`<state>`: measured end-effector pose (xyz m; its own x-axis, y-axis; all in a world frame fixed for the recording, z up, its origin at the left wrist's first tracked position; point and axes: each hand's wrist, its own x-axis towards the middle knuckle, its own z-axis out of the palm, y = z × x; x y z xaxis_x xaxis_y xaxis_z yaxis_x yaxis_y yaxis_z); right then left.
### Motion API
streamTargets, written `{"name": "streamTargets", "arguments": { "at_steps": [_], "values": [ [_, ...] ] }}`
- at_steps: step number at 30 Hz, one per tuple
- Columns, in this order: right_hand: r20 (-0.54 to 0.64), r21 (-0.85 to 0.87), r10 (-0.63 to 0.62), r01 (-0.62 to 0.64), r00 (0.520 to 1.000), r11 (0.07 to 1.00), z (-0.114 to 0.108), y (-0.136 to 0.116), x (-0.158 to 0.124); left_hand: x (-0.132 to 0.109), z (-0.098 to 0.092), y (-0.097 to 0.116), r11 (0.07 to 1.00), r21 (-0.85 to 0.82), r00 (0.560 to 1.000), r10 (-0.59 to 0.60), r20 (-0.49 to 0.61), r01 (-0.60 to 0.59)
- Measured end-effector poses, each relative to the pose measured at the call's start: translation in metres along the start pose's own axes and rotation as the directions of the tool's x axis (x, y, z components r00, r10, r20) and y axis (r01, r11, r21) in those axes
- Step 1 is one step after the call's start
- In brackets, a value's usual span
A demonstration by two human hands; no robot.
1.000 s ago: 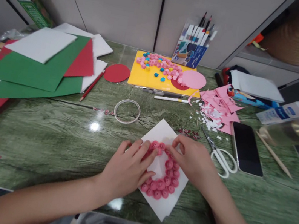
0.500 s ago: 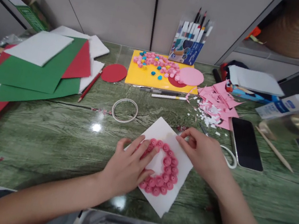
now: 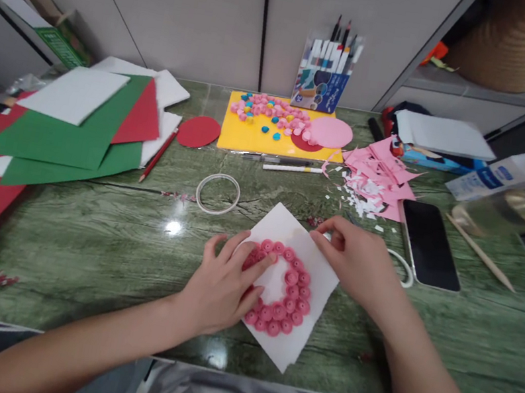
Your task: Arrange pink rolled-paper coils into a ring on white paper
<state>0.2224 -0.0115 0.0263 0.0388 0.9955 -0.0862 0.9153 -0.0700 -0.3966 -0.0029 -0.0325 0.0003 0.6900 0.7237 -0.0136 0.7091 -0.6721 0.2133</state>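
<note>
A sheet of white paper (image 3: pixel 318 300) lies tilted on the green table, carrying a ring of pink rolled-paper rosettes (image 3: pixel 275 327) with a white middle. Across the left side of this ring rests my left hand (image 3: pixel 223 280), its fingers spread and lying on rosettes and paper; it covers part of the ring. At the sheet's upper right edge, my right hand (image 3: pixel 357 259) is closed, thumb and forefinger pinched on the paper's edge. Under and beyond the right hand shows a white scissor handle (image 3: pixel 404 268), partly hidden.
Behind lie a roll of tape (image 3: pixel 218 194), a yellow sheet (image 3: pixel 246 140) bearing small paper rolls, and a marker pack (image 3: pixel 322 86). Pink scraps (image 3: pixel 380 172) and a phone (image 3: pixel 429 244) are at right. Green sheets (image 3: pixel 64 143) and a red pencil (image 3: pixel 159 154) lie left.
The view has turned slightly, shifting the scene a little. My left hand's fingers have bent somewhat and drawn back slightly on the ring; my right hand keeps its pinch at the paper's edge.
</note>
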Motion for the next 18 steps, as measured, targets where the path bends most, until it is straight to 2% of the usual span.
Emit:
{"name": "streamTargets", "arguments": {
  "at_steps": [6,8,11,14,18],
  "values": [
    [-0.035,0.013,-0.01,0.011,0.999,1.0,0.003,0.006,0.003,0.001,0.002,-0.003,0.997,-0.07,0.999,0.012,-0.031,-0.014],
    [-0.058,0.007,-0.014,0.014,0.998,1.0,0.005,0.009,0.004,0.004,0.003,-0.011,0.993,-0.118,0.997,-0.007,-0.082,-0.003],
    [-0.091,-0.01,-0.024,0.023,0.996,1.0,0.007,0.013,0.007,0.011,0.002,-0.03,0.983,-0.128,0.97,-0.153,-0.19,0.13],
    [-0.11,-0.012,-0.037,0.036,0.993,0.999,0.009,0.016,0.009,0.021,-0.001,-0.056,0.958,-0.044,0.923,-0.285,-0.259,0.284],
    [-0.14,0.012,-0.07,0.072,0.988,0.997,0.012,0.016,0.009,0.029,-0.002,-0.08,0.95,-0.004,0.911,-0.301,-0.282,0.313]
  ]
}}
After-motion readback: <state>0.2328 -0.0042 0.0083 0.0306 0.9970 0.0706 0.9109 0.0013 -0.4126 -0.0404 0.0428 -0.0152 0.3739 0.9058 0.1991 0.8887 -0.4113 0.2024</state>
